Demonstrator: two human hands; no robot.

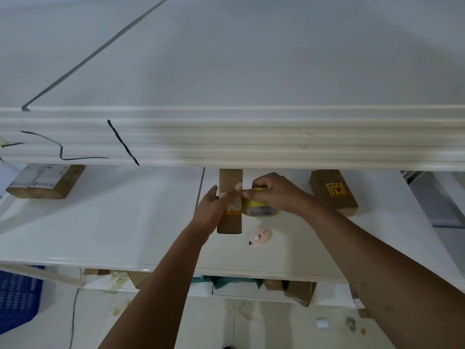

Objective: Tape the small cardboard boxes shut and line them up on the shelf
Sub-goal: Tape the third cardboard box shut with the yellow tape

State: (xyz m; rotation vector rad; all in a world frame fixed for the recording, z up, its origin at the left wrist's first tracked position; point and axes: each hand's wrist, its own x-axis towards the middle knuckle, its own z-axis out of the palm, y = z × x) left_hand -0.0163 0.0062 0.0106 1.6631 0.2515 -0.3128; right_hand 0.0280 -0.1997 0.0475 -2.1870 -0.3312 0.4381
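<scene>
1. Head view: left hand [214, 207] lies flat on the narrow cardboard box [230, 224], mid-shelf [125, 222], pinning the tape end; not gripping.
2. Right hand [273, 193] is closed round the yellow tape roll [260, 210], just right of the box.
3. Risk: strip creases or lifts if left hand eases off.
4. Cutter [260, 236] lies near, untouched; other boxes [333, 192] far right & [45, 181] far left.

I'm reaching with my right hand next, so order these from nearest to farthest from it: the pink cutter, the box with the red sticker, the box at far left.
1. Pink cutter, just below the right hand.
2. Red-sticker box, to its right.
3. Far-left box, across the shelf.
</scene>
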